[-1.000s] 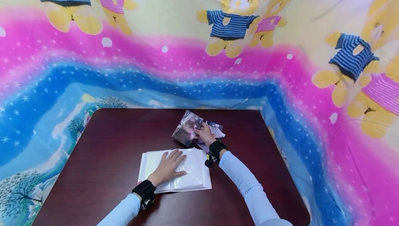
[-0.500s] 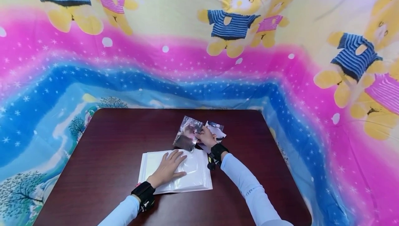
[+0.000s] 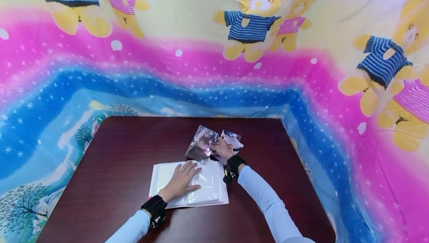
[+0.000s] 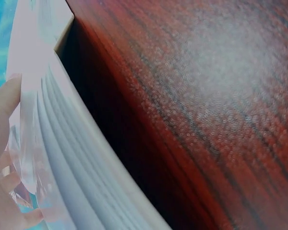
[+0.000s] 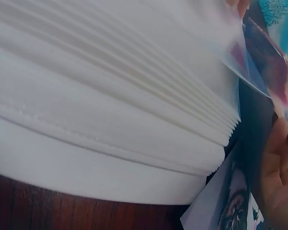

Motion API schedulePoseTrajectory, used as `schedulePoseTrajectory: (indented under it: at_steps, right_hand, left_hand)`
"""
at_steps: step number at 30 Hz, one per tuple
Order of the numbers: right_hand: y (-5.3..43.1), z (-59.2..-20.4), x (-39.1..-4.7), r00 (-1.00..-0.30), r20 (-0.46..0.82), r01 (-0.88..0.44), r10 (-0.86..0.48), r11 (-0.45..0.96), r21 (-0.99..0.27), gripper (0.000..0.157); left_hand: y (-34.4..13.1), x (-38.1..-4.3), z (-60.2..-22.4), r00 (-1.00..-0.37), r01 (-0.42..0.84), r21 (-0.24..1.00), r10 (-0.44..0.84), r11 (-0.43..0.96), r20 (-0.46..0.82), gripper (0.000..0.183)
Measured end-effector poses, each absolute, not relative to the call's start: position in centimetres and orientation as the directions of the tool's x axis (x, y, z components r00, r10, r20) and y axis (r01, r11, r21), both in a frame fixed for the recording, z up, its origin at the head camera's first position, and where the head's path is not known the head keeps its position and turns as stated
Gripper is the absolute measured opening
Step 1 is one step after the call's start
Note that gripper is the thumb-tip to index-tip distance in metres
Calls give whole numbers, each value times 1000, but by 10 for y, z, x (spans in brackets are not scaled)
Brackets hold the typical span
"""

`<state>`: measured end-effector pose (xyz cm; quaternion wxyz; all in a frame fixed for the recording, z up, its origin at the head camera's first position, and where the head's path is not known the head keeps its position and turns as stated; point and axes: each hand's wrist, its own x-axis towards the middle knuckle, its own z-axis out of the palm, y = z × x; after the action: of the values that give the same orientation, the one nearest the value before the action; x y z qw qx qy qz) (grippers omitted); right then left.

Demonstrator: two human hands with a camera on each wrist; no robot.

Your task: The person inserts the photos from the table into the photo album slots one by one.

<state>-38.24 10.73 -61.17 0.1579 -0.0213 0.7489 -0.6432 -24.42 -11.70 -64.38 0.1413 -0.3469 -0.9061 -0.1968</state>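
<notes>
An open photo album (image 3: pixel 209 194) with white pages and clear sleeves lies on the table. My left hand (image 3: pixel 180 181) rests on it, fingers spread over the pages. In the left wrist view part of that hand (image 4: pixel 2 108) shows beside the thick stack of pages (image 4: pixel 81 158). Just past the album's far edge, my right hand (image 3: pixel 221 148) pinches a glossy photo (image 3: pixel 200 142) by its right side. The photo's near corner overlaps the album's far edge. In the right wrist view the fingers (image 5: pixel 277 143) hold the photo (image 5: pixel 273 67) close to a clear sleeve.
More photos (image 3: pixel 234 139) lie on the table under and beyond my right hand, partly hidden by it. The dark reddish-brown table (image 3: pixel 127 146) reaches back to a patterned cloth (image 3: pixel 187 98) hanging behind and at both sides.
My right hand has turned the photo and brought it nearer, so its lower corner now comes over the album's far edge. My left hand has stayed in place.
</notes>
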Motion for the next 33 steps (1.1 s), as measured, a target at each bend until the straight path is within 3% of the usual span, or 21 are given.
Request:
schedulePoseTrajectory:
  at_steps: [2, 4, 7, 12, 20, 33]
  right_hand:
    - [109, -611, -382, -945, -210, 164, -252, 192, -968, 55]
    - [111, -609, -381, -938, -205, 151, -278, 202, -968, 45]
    - [113, -603, -379, -935, -161, 102, -316, 195, -975, 18]
    - [115, -598, -379, -944, -47, -32, -326, 234, -972, 14]
    - [112, -595, -387, -916, 107, -286, -387, 441, -851, 43]
    - [98, -582, -390, -896, 131, -417, -424, 704, -575, 50]
  left_hand:
    - [-117, -245, -644, -714, 688, 253, 574, 680, 401, 66]
    - [-117, -245, -644, -713, 689, 250, 574, 680, 403, 66]
    - [-117, -244, -642, -719, 684, 245, 578, 687, 386, 65]
    - [-116, -242, -638, -742, 666, 264, 584, 697, 329, 65]
    - [-116, -240, -636, -746, 665, 280, 592, 693, 305, 65]
    - [-116, -239, -629, -746, 666, 312, 601, 677, 287, 65]
